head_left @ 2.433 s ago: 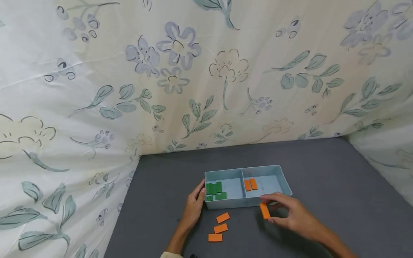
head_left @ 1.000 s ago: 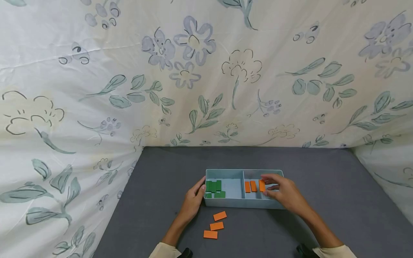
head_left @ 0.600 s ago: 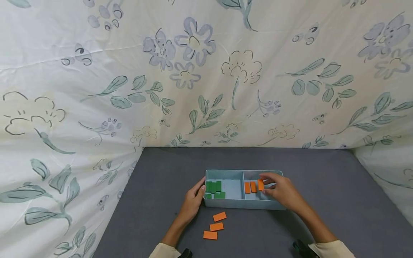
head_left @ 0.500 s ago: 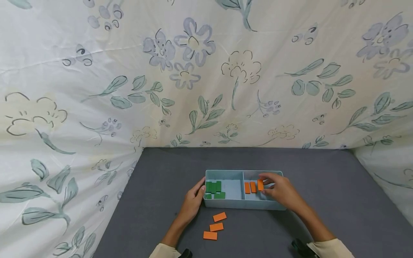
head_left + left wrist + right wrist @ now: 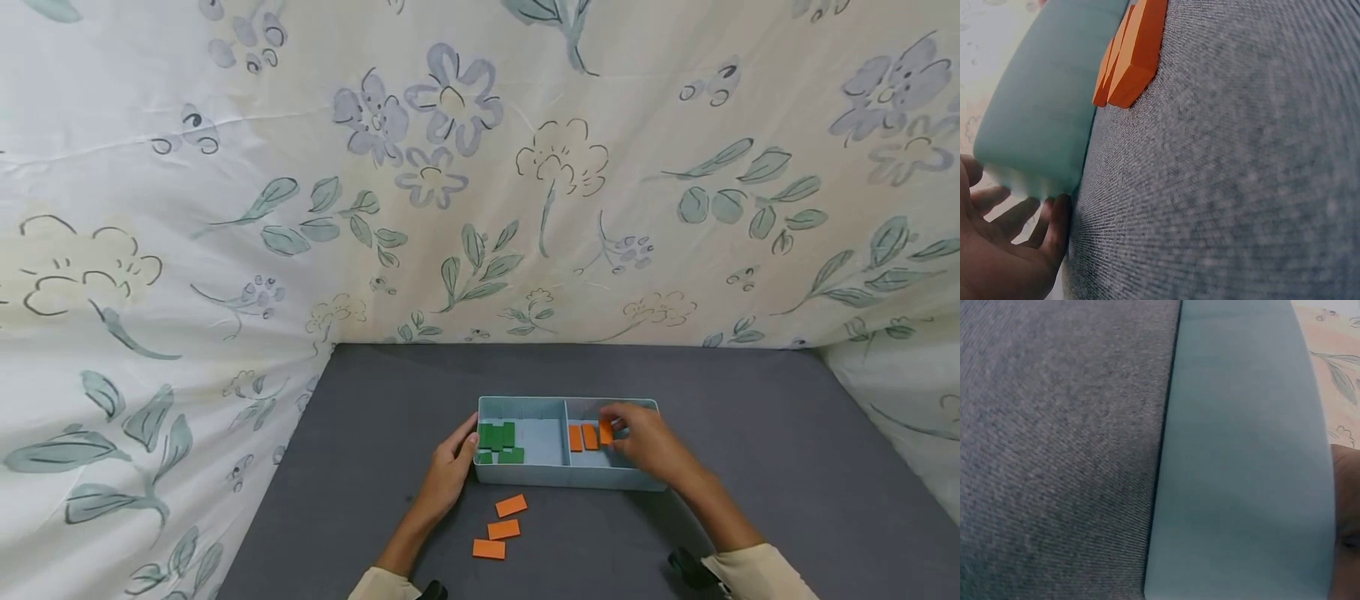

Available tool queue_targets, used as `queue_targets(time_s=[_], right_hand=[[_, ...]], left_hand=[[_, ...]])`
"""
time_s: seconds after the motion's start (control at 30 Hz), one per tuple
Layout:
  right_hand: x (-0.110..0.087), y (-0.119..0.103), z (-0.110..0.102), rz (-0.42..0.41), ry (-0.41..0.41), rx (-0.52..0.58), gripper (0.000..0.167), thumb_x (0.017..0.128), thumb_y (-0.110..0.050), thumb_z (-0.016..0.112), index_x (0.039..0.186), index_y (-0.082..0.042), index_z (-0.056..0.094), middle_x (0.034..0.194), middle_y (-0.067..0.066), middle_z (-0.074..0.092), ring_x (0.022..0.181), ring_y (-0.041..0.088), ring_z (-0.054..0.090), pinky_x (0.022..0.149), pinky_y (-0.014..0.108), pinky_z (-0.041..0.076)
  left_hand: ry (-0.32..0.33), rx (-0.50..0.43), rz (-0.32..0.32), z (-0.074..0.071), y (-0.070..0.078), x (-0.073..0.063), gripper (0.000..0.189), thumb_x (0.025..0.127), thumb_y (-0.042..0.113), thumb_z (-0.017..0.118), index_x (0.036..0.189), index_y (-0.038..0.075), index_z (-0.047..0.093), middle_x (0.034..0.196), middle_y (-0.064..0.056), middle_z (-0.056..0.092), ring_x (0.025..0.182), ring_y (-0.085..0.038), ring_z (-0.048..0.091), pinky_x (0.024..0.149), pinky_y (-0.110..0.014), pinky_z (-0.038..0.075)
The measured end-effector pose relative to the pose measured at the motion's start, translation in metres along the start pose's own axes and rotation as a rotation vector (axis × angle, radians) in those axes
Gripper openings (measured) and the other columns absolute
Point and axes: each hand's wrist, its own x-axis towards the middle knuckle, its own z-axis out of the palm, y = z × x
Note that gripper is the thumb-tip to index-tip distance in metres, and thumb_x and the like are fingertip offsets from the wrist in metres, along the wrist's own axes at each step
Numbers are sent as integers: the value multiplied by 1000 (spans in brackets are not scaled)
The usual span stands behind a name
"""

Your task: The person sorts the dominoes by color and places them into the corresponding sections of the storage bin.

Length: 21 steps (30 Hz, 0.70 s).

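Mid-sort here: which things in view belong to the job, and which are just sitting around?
In the job:
- two-compartment tray
- orange block that the right hand pinches in the right compartment
- two orange blocks lying beside it
- three loose orange blocks on the grey mat
- green blocks in the left compartment
- left hand touching the tray's left end

Just there:
- floral sheet behind

A dark grey cloth-covered surface (image 5: 750, 433) is walled behind and on both sides by a pale flowered sheet (image 5: 480, 167), evenly lit.
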Motion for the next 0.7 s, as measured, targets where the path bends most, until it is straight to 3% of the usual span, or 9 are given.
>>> queue_targets(time_s=[0.3,0.7], right_hand=[[0,2,4,-45,46,-17,49,82,13,82,129,3,71,121,20,71,107,38,71,82,50,62],[-15,-5,2,-97,176,36,43,86,6,84,127,-2,74,121,13,73,101,31,74,77,36,64]], left_hand=[[-10,-25,8,-1,-1,0,56,117,34,45,166,10,36,171,-13,35,159,-34,29,126,-62,27],[-7,-24,-9,-1,-1,2,55,116,35,45,166,14,37,170,-11,37,159,-32,30,127,-60,27]])
